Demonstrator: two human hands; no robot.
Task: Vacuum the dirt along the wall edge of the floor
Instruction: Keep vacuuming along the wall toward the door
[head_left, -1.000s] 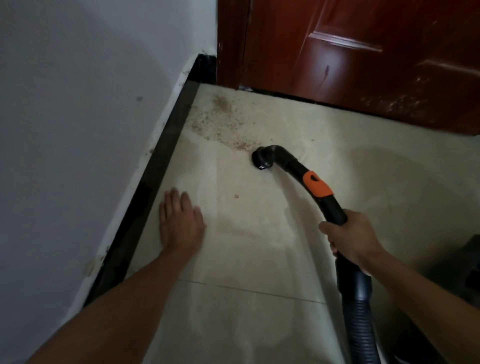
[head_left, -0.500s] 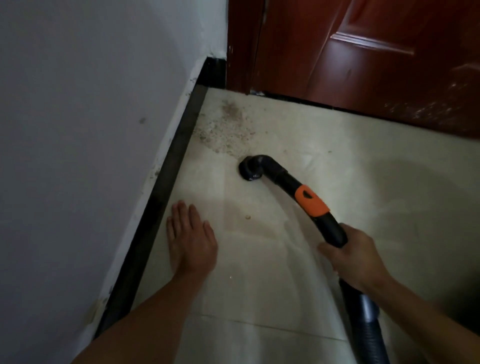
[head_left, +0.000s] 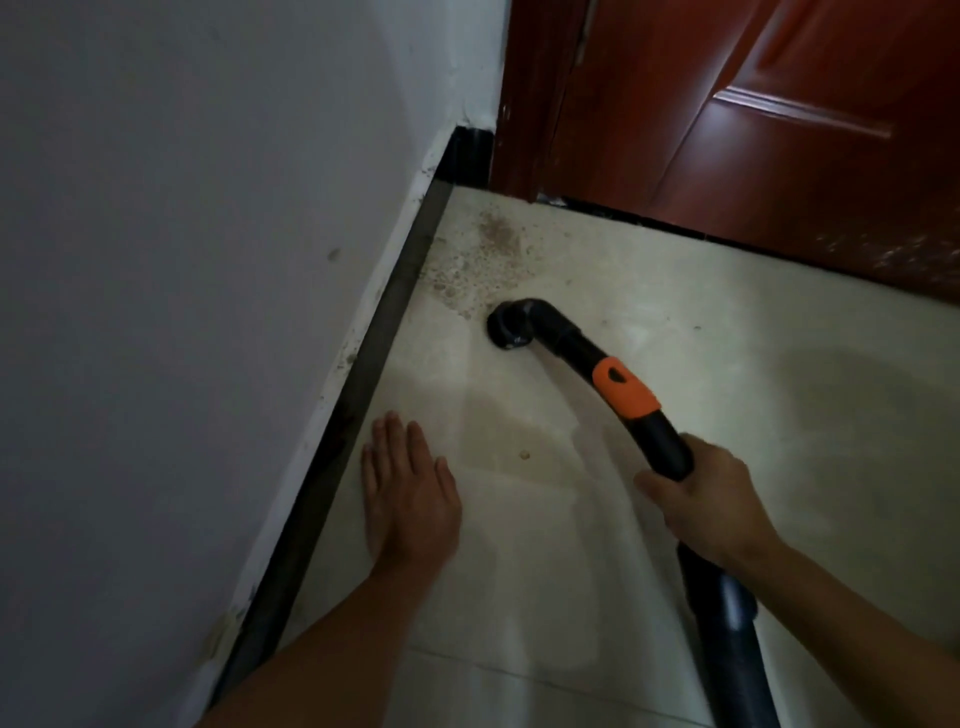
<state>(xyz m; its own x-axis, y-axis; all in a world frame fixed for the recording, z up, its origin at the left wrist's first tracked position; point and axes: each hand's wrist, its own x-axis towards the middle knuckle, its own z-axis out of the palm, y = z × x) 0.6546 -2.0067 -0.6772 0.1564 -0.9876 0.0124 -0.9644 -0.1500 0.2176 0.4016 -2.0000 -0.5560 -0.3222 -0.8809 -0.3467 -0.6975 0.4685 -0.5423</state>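
Dirt: one patch of brown, gritty dirt specks (head_left: 485, 260) on the pale tiled floor (head_left: 701, 364), in the corner where wall and door meet, thickest near the corner and thinning outward.
Stray crumb: one small tan crumb (head_left: 524, 455) lies apart from the patch, between the two hands.
Vacuum: one black curved plastic vacuum wand with an orange collar (head_left: 623, 389); its round nozzle mouth (head_left: 506, 327) sits at the near edge of the dirt, on or just above the floor, I cannot tell which.
Hose: one black ribbed hose (head_left: 737, 660) runs from the wand to the bottom edge.
Right hand (head_left: 711, 504): fingers wrapped tight around the wand below the orange collar.
Left hand (head_left: 408, 499): flat on the floor, fingers extended and nearly together, holding nothing, just beside the skirting.
Skirting: one dark strip of baseboard (head_left: 363, 395) under the white painted wall (head_left: 182, 260).
Door: one glossy reddish-brown wooden door (head_left: 779, 156) behind the dirt.
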